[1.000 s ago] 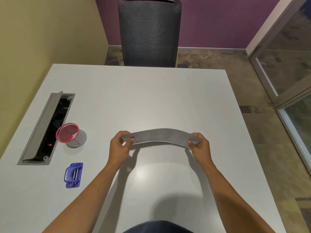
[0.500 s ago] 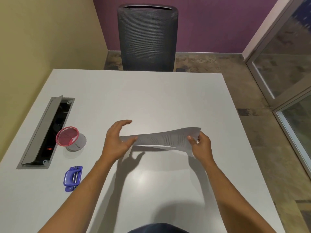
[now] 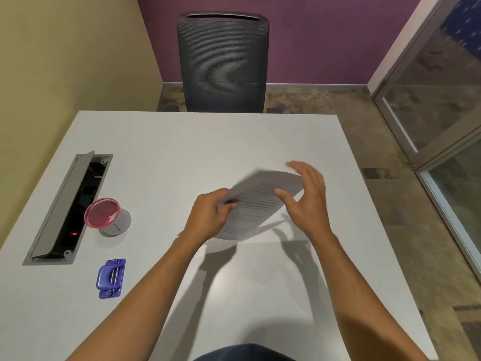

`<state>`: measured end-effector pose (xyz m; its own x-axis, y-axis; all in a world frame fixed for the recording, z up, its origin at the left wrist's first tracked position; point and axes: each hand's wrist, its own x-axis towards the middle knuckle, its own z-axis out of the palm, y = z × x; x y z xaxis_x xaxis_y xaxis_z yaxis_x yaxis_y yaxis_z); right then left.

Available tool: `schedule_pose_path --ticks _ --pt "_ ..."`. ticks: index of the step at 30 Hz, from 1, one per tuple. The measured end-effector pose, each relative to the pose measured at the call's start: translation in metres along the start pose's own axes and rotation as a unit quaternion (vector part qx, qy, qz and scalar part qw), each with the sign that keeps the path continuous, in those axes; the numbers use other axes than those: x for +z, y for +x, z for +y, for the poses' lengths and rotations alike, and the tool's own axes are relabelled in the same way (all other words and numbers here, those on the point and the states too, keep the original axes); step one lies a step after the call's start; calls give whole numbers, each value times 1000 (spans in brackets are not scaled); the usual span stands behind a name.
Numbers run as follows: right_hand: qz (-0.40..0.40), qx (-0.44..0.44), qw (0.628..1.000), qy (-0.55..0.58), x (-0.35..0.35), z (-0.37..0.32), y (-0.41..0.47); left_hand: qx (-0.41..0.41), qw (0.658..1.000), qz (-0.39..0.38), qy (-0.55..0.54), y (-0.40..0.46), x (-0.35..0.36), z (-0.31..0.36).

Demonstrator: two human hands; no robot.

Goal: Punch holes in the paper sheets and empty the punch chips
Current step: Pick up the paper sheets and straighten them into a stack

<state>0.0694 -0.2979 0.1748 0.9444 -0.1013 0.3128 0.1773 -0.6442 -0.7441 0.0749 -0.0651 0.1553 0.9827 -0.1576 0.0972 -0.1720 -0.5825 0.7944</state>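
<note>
Above the middle of the white table [image 3: 182, 147], a stack of printed paper sheets [image 3: 253, 205] hangs tilted and blurred. My left hand [image 3: 208, 217] pinches its left edge. My right hand [image 3: 309, 201] sits at the sheets' right edge with its fingers spread; the thumb lies over the top and the fingers curve behind, without a clear grip. A blue hole punch [image 3: 110, 278] lies on the table at the front left, well away from both hands.
A pink mesh cup [image 3: 102, 212] on a grey base stands left of the sheets. Beside it an open cable hatch [image 3: 65, 209] is set into the tabletop. A dark mesh chair [image 3: 223, 61] stands behind the far edge, and a glass partition [image 3: 442, 113] runs along the right.
The sheets went from held flat and wide between both hands to turned and tilted. My left hand regripped the left edge, and my right hand let go and opened.
</note>
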Motion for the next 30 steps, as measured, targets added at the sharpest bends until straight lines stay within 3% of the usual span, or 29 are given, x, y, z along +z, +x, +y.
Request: schedule_pose_path --ticks 3,8,23,30 --pt "47 105 988 104 -1 11 -10 -59 986 5 -158 -5 -6 -9" --pt "-73 206 935 279 11 34 -25 -113 948 9 -298 -13 -7 -25" --pt "-100 253 930 246 46 47 -41 -172 940 43 -290 -21 10 -61" --pt "-62 238 939 239 47 51 -37 -170 929 71 -320 -13 15 -52"
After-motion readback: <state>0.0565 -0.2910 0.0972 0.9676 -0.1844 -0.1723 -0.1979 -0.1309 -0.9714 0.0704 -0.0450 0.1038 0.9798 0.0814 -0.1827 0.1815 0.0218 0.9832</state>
